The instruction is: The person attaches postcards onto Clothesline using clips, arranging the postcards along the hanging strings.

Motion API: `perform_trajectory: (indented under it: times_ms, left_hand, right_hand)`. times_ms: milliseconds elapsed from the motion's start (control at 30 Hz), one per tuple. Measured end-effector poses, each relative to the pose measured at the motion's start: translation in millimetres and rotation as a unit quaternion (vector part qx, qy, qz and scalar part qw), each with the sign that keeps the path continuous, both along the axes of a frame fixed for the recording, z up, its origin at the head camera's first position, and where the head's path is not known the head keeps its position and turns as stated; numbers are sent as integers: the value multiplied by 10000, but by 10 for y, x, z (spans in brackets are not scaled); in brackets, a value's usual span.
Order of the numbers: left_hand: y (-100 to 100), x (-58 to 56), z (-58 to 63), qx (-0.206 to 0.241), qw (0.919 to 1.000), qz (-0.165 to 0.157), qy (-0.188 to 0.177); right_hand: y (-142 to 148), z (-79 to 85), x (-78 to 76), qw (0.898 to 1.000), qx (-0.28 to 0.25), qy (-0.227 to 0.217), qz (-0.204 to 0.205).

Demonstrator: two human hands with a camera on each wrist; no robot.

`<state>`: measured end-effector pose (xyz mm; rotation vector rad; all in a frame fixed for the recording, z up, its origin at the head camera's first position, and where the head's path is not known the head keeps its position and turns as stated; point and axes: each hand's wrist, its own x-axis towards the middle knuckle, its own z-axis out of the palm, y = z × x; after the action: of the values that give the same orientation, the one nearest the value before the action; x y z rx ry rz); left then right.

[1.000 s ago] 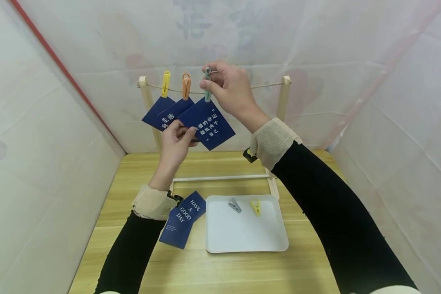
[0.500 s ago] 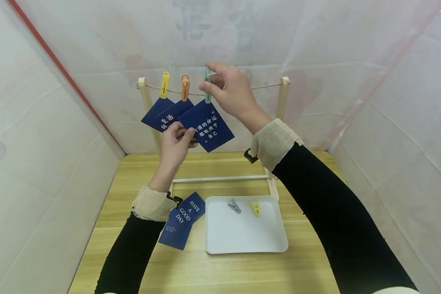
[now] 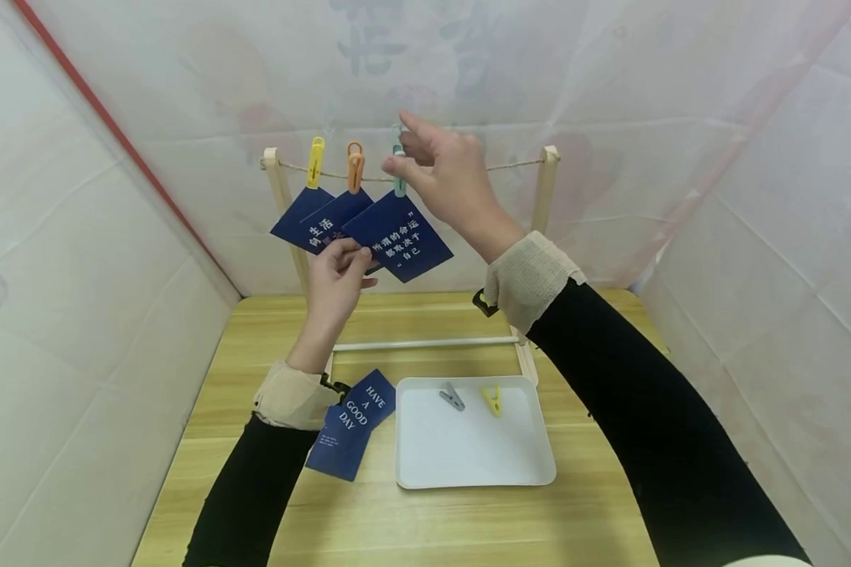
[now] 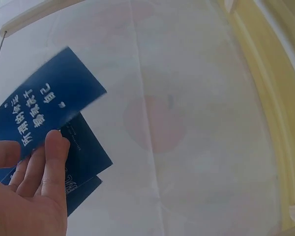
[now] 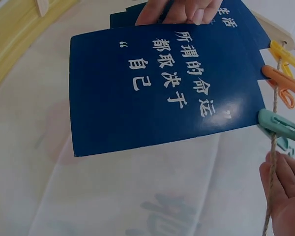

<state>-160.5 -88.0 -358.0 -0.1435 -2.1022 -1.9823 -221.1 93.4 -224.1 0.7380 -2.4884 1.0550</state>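
A blue card (image 3: 399,236) with white writing hangs from a rope, clipped at its top corner by a mint green clothespin (image 3: 400,177). At its lower left edge is my left hand (image 3: 333,283), thumb and fingertips beside the edge with no visible grip on the card. Close to the green clothespin, my right hand (image 3: 447,173) has its fingers spread; the right wrist view shows them just apart from it. Two more blue cards hang to the left, under an orange clothespin (image 3: 355,167) and a yellow clothespin (image 3: 315,163). My left hand partly covers them.
A wooden frame (image 3: 544,189) holds the rope, with a white crossbar (image 3: 425,344) low down. On the wooden table (image 3: 468,528) a white tray (image 3: 475,457) carries a grey clothespin (image 3: 452,397) and a yellow-green clothespin (image 3: 492,401). Overlapping blue cards (image 3: 343,445) lie left of it.
My right fingers have spread from the green clothespin, which stays on the rope with the card. My left thumb has slid off the card's edge, uncovering its writing; the card has shifted slightly.
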Motion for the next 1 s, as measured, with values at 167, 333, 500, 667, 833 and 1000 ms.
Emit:
perform_trajectory:
  times_ms: [167,333,500,667,833,1000]
  left_hand:
    - [-32,19,-52,17,10000,44,77]
    - [-61,65,-77,41,9998,16,172]
    - [-92,98,-81,-11,9996,-17,271]
    - [-123,148,-82,-17,9996,-40,284]
    - [-142,210,-89,-57,9995,-35,301]
    - [-170,305,-122,-274,9985,-54,468]
  right_hand:
    - [11,0,41,9988,-322,366,-110]
    - [77,-38,87,9947,-611,821,-86]
    - [148,-81,111,9899,-641,1268,41]
    - [240,-148,167,9869,-655,1469,121]
    - [386,-262,226,9839,-718,1634,66]
    - [558,-412,286,9770,-943,1910,141]
